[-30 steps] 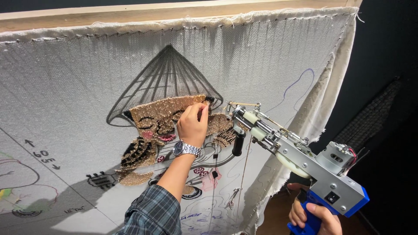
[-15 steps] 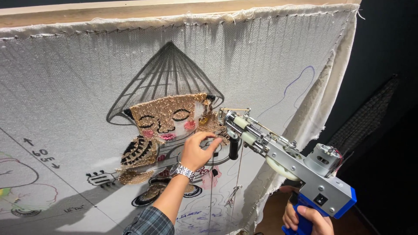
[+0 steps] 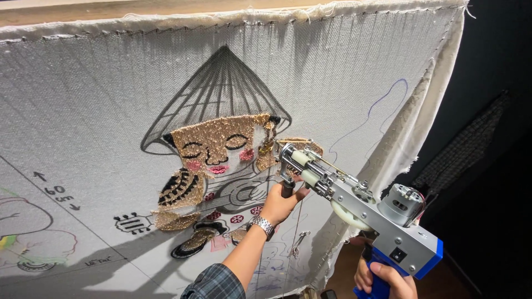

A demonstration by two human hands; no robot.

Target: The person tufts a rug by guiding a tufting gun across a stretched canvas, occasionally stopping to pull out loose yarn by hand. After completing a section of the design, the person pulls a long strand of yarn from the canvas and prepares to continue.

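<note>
A grey and blue tufting gun (image 3: 366, 210) points at a white cloth (image 3: 100, 99) stretched on a frame. My left hand (image 3: 281, 204), with a metal wristwatch, grips the gun's black front handle. My right hand (image 3: 385, 277) holds the blue rear grip at the bottom right. The gun's needle tip (image 3: 281, 148) touches the cloth beside a tufted tan face (image 3: 216, 145) under a drawn conical hat (image 3: 221, 83). Tan and black tufted patches (image 3: 180, 188) lie below the face.
A wooden bar (image 3: 166, 10) runs along the top of the cloth. The cloth's frayed right edge (image 3: 421, 111) hangs against a dark background. Drawn lines and markings cover the lower left of the cloth (image 3: 50, 194). Yarn (image 3: 299, 227) hangs under the gun.
My left hand left the tufted face, dropped down and took hold of the gun's front handle. The gun stayed near the face, its tip against the cloth.
</note>
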